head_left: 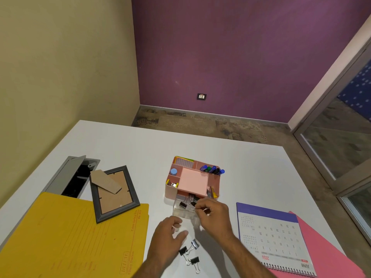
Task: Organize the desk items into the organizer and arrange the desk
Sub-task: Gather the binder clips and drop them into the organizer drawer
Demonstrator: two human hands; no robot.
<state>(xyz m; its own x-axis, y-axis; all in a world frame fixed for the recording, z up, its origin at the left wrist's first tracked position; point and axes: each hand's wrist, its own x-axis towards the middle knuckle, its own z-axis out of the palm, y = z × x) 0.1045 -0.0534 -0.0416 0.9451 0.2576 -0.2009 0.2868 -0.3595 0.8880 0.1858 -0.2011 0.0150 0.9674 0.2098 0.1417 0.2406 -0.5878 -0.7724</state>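
A pink desk organizer (212, 181) stands mid-desk with markers (213, 169), a blue-capped item and notes in its top compartments. Its clear drawer (180, 212) is pulled out toward me and holds black binder clips (183, 204). My right hand (213, 215) hovers over the drawer and pinches a binder clip at its fingertips. My left hand (167, 235) rests in front of the drawer with fingers loosely curled, holding nothing that I can see. Three more binder clips (190, 253) lie on the white desk just below my hands.
A yellow file folder (66, 239) covers the near left, with a grey photo frame (114, 194) face down on its top edge. A grey cable hatch (74, 177) stands open behind it. A desk calendar (275, 237) lies on a pink folder (329, 255) at the right.
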